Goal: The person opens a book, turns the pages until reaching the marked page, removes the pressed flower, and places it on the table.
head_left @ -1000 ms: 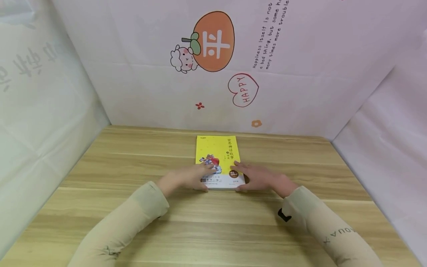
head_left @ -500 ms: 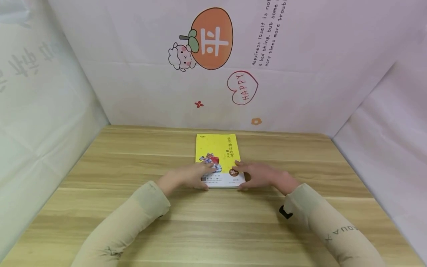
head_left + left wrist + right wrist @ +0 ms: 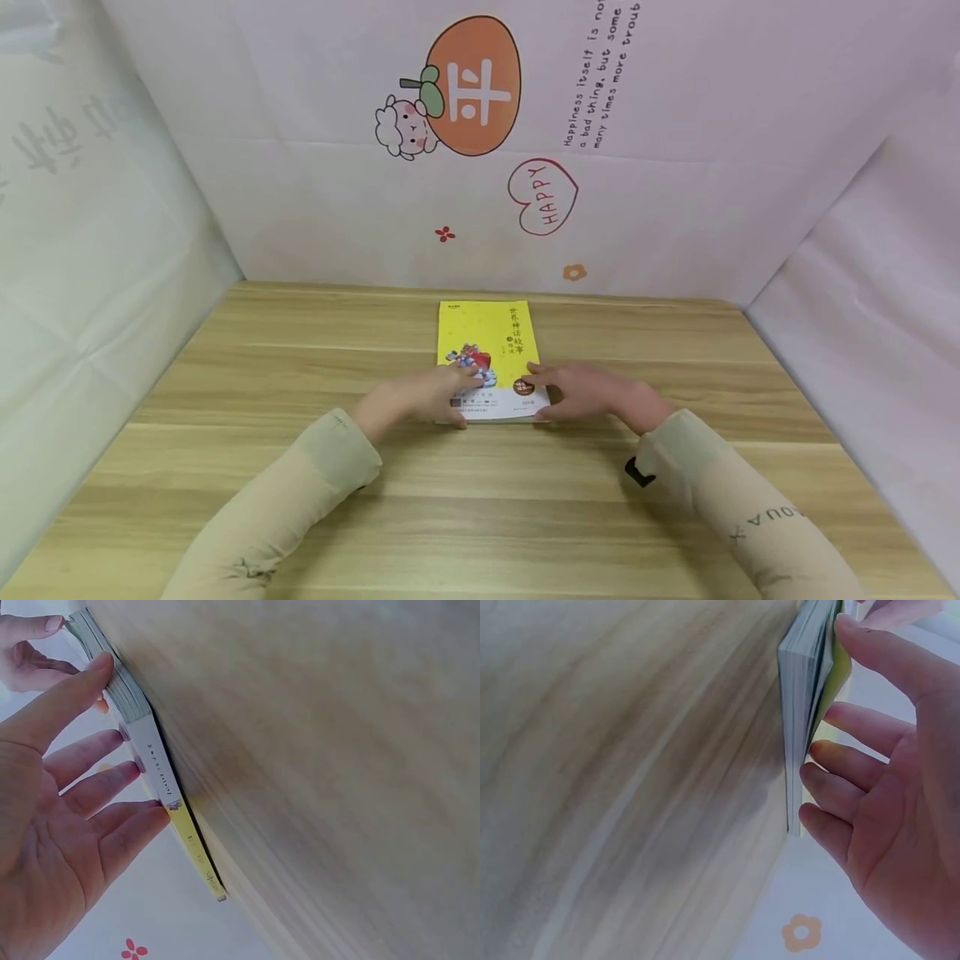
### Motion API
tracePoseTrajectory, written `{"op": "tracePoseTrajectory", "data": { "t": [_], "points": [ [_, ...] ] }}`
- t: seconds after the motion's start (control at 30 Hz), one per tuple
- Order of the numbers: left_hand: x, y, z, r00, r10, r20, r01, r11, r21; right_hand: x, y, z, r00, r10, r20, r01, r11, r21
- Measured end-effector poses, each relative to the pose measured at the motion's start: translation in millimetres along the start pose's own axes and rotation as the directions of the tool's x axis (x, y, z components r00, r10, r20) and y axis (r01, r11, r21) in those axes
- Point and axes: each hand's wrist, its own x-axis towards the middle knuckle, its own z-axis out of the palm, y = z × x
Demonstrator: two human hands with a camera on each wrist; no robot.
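Observation:
A yellow and white paperback book (image 3: 487, 333) lies flat on the wooden table, front cover up. My left hand (image 3: 427, 393) rests at its lower left corner. In the left wrist view, the left thumb (image 3: 97, 671) touches the bottom page edge and the fingertips (image 3: 129, 771) touch the spine side. At the lower right corner, my right hand (image 3: 588, 393) holds the cover between thumb and fingers. In the right wrist view the cover (image 3: 840, 671) bows up from the page block (image 3: 802, 675), with the right thumb (image 3: 855, 634) at its bottom edge.
The wooden table (image 3: 480, 517) extends on both sides of the book and in front of it. A white printed cloth (image 3: 337, 217) hangs behind the table. Similar white cloth stands along the left (image 3: 90, 275) and right (image 3: 885, 333) sides.
Both hands stay at the book's lower corners. The right thumb has shifted slightly up at the corner, and the cover there has lifted a little. The head view has shifted slightly.

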Motion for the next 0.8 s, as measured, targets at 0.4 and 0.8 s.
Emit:
{"op": "tracePoseTrajectory", "data": {
  "t": [0.4, 0.8],
  "points": [
    [-1.3, 0.5, -1.1, 1.000, 0.005, -0.011, -0.005, 1.000, -0.006, 0.6, 2.6, -0.2, 1.000, 0.005, -0.009, -0.005, 0.999, 0.036],
    [-1.4, 0.3, -1.6, 1.000, 0.013, -0.007, -0.013, 1.000, -0.010, 2.7, 4.4, -4.5, 0.999, -0.040, 0.010, 0.040, 0.999, 0.007]
  ]
}}
